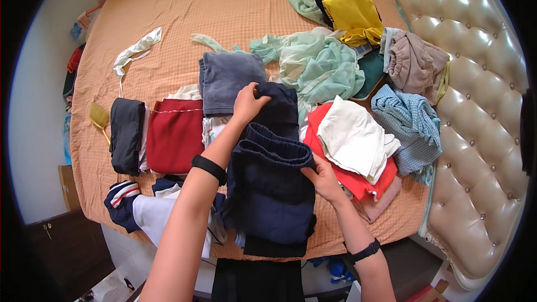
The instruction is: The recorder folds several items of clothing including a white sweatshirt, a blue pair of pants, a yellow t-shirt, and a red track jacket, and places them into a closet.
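A folded pair of navy trousers (268, 182) with a gathered elastic waistband lies near the bed's front edge, on top of other dark cloth. My right hand (324, 180) grips the right end of that waistband, thumb on the near side. Just beyond lies a darker folded garment (282, 106); my left hand (249, 105) pinches its left edge, with some fingertips out of sight. Touching it at the back left is a folded grey-blue garment (232, 81).
Dark red folded cloth (175, 137) and a charcoal folded garment (126, 134) lie leftward. White cloth (355, 137) rests on red clothing at right, beside a blue checked bundle (406, 126). Sheer mint fabric (321, 67) and yellow cloth (353, 14) lie farther back. A tufted headboard (475, 106) borders the right.
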Available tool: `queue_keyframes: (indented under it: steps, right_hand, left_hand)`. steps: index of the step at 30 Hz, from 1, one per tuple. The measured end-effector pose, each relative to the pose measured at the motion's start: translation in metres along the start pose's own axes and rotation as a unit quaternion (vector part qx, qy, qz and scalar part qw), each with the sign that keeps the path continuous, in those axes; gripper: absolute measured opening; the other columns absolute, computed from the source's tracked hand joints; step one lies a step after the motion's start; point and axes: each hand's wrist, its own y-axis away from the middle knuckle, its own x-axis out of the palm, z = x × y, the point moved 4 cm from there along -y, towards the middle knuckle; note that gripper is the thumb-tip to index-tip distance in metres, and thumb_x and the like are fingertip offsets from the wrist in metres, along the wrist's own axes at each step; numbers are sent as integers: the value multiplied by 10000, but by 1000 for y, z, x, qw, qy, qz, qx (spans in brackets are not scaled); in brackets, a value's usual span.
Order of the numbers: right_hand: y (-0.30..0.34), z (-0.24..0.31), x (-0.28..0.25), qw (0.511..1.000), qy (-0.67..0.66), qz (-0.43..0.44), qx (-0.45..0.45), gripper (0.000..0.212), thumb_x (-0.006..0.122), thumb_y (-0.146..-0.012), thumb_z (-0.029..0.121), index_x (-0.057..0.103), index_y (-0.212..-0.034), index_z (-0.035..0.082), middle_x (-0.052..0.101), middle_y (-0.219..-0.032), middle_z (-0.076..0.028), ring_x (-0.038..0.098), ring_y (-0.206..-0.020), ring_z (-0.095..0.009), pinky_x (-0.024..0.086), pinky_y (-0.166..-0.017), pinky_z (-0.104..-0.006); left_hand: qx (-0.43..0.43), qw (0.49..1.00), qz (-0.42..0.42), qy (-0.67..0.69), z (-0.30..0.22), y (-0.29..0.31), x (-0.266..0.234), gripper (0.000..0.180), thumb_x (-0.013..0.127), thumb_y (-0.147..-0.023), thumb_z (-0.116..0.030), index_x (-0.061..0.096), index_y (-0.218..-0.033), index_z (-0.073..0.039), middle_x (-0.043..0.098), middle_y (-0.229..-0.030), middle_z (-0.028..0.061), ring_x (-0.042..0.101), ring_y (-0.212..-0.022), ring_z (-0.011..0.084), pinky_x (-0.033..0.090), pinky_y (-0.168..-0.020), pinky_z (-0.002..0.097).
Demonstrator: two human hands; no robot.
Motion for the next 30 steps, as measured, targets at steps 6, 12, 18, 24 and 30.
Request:
queue_keyframes:
  steps: [6, 12, 18, 24, 30]
  right_hand:
    - [8, -8, -11, 1000, -8, 3, 4, 254, 482, -866, -18, 482, -1120, -25, 591, -1016, -34, 542, -878, -68, 442, -763, -202]
    - [12, -20, -8, 998, -44, 6, 54, 273, 485, -863, -24, 476, -1135, -27, 585, -1027, -30, 532, -874, -56, 441, -755, -199]
    - [17, -25, -6, 998, -38, 18, 47, 284, 490, -856, -36, 477, -1139, -24, 574, -1026, -11, 518, -882, -48, 432, -770, -194]
    - [23, -27, -13, 999, -17, 23, 36, 288, 481, -857, -45, 486, -1144, -15, 569, -1049, -11, 515, -908, -57, 421, -799, -198]
    - [-8, 15, -3, 1000, -13, 7, 3, 336, 465, -867, -31, 451, -1202, -11, 556, -1113, -35, 505, -986, -91, 402, -862, -233]
  left_hand:
    - [108, 972, -191, -83, -28, -20, -32, 437, 694, -705, -179, 499, -1069, -35, 519, -1002, 118, 514, -902, 245, 415, -768, 347]
    - [314, 884, 80, -337, -17, 14, 3, 682, 568, -785, -383, 308, -1324, -56, 281, -1390, 106, 231, -1299, 249, 133, -1067, 428]
    - [335, 833, 83, -433, -2, 16, 29, 671, 493, -812, -443, 304, -1328, -57, 283, -1392, 95, 227, -1302, 220, 95, -1079, 422]
    - [291, 904, -38, -311, -20, 7, -1, 632, 570, -797, -339, 334, -1299, -34, 312, -1367, 121, 271, -1277, 256, 146, -1059, 431]
    - [177, 973, -88, -120, 12, 36, -43, 421, 594, -805, -160, 449, -1165, 4, 473, -1180, 159, 512, -1010, 288, 401, -858, 327]
